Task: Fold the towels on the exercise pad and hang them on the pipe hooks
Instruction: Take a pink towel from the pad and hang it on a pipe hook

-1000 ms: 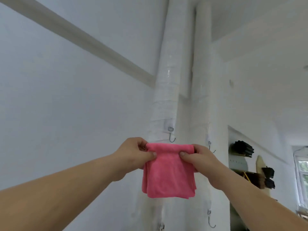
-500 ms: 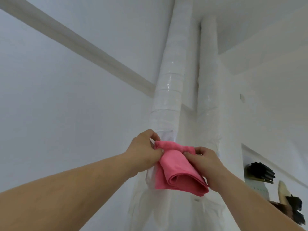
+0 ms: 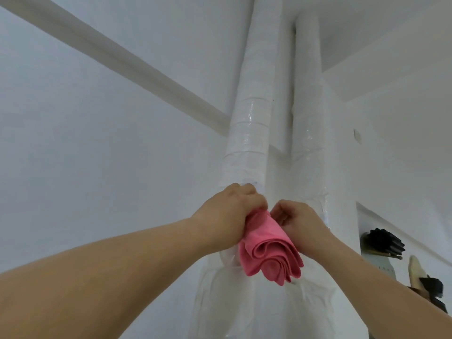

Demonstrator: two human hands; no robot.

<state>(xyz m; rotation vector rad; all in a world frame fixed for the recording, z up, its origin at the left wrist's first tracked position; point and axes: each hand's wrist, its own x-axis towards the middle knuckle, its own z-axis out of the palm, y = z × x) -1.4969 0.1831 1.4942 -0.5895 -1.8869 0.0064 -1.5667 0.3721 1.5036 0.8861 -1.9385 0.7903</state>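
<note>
A folded pink towel (image 3: pixel 267 252) hangs bunched against the white wrapped pipe (image 3: pixel 254 123). Its top edge is squeezed between my two hands, and its loose folds fan out below. My left hand (image 3: pixel 228 216) grips the towel's top left, pressed close to the pipe. My right hand (image 3: pixel 297 222) has its fingers curled at the towel's top right. The hook on the pipe is hidden behind my hands and the towel.
A second white wrapped pipe (image 3: pixel 308 133) runs up just to the right. A white wall with a grey beam (image 3: pixel 117 57) fills the left. At the lower right a wall recess holds dark objects (image 3: pixel 382 243) and a pale handle (image 3: pixel 415 270).
Both hands have carried the towel up and in against the pipe. They have drawn together, bunching the towel's flat top edge. The hook that showed above the towel is now covered.
</note>
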